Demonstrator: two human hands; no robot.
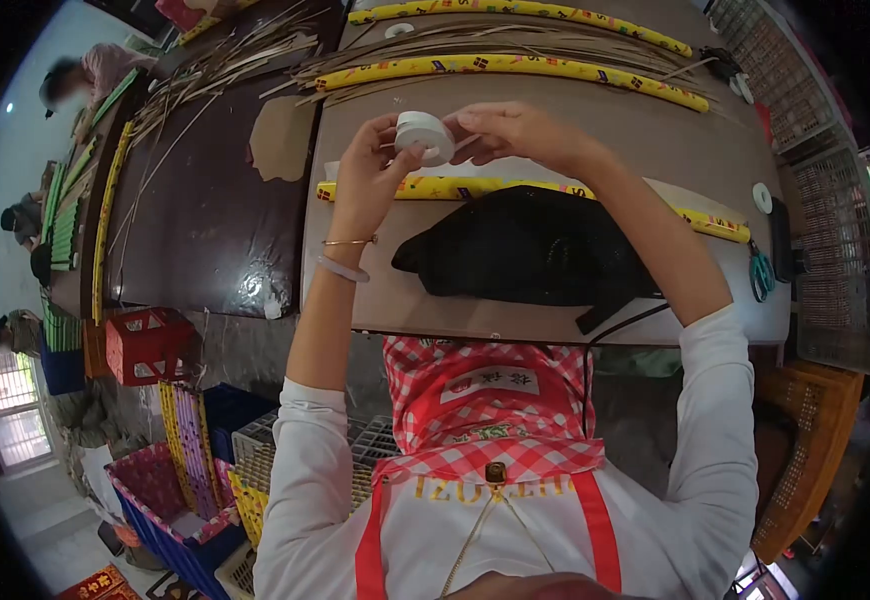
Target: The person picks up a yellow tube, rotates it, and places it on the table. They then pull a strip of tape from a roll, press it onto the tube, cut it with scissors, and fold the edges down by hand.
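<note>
My left hand (380, 160) is closed round a white roll of tape (423, 137), with the thumb against its side. Just right of the roll is my right hand (505, 135), its fingers bent together near a short pale strip (468, 141) that seems to come from the roll. What its fingertips pinch is too small to make out. Below both hands, a yellow patterned tube (455, 188) lies across the table, partly covered by a black cloth-like item (525, 245) and my right forearm.
More yellow tubes (515, 66) and thin brown strips (555, 40) lie at the table's far side. Teal scissors (760, 272) and a small roll (762, 197) are at the right. Wire baskets (835, 220) stand beyond. Other people (65, 85) are at the far left.
</note>
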